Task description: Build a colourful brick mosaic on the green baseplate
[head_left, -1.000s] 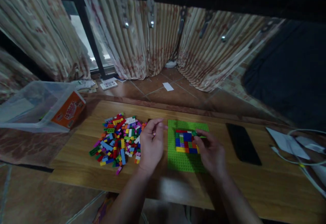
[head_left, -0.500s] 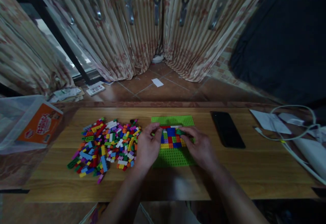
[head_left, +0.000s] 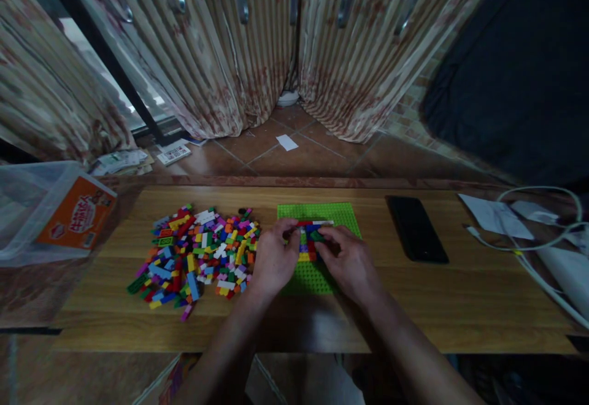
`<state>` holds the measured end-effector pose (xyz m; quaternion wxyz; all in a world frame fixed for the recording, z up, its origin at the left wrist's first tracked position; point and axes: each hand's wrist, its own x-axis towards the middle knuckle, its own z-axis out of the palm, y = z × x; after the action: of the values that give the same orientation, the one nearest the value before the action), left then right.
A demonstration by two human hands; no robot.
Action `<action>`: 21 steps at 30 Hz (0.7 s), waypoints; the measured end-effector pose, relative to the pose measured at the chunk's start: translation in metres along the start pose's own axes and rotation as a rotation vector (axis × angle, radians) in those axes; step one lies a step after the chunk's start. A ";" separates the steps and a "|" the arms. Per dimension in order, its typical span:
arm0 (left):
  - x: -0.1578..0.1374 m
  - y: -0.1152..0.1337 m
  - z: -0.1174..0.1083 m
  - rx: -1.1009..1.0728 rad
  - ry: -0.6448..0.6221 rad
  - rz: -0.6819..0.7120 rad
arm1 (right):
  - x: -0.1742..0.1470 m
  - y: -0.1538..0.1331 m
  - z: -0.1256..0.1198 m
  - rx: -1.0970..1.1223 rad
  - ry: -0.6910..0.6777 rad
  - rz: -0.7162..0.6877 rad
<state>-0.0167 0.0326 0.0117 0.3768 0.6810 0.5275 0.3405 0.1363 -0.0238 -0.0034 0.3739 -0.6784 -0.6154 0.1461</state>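
A green baseplate lies on the wooden table, bearing a rectangular block of coloured bricks in its middle. My right hand pinches a dark green brick between thumb and forefinger, over the block's upper middle. Whether that brick touches the ones beneath, I cannot tell. My left hand is at the block's left side, thumb and forefinger closed near its upper left corner. What those fingers hold, if anything, is hidden. To the left of this hand spreads a loose pile of mixed bricks.
A black phone lies to the right of the baseplate. White cables and papers cover the table's right end. At far left stands a clear plastic bin with an orange label. Striped curtains hang beyond the table.
My right hand has brought the green brick leftward, from the block's right part to its upper middle. The left hand stays beside the block. The view has tilted slightly downward.
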 end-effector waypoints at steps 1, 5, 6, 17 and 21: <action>0.000 0.000 0.000 0.008 -0.003 -0.004 | -0.001 -0.002 0.002 -0.022 0.007 -0.004; -0.002 0.000 0.001 -0.015 -0.046 -0.007 | -0.003 -0.008 0.007 -0.129 0.032 -0.024; -0.002 -0.001 0.001 -0.023 -0.061 -0.007 | -0.003 -0.008 0.008 -0.154 0.032 -0.026; -0.002 -0.005 0.009 -0.035 -0.094 0.007 | 0.000 -0.005 0.006 -0.041 0.000 0.066; -0.002 -0.004 0.010 -0.023 -0.093 0.004 | 0.001 -0.002 0.003 0.036 -0.002 0.089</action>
<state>-0.0099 0.0298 0.0031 0.4079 0.6929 0.5042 0.3152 0.1329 -0.0221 -0.0040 0.3785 -0.6981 -0.5822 0.1745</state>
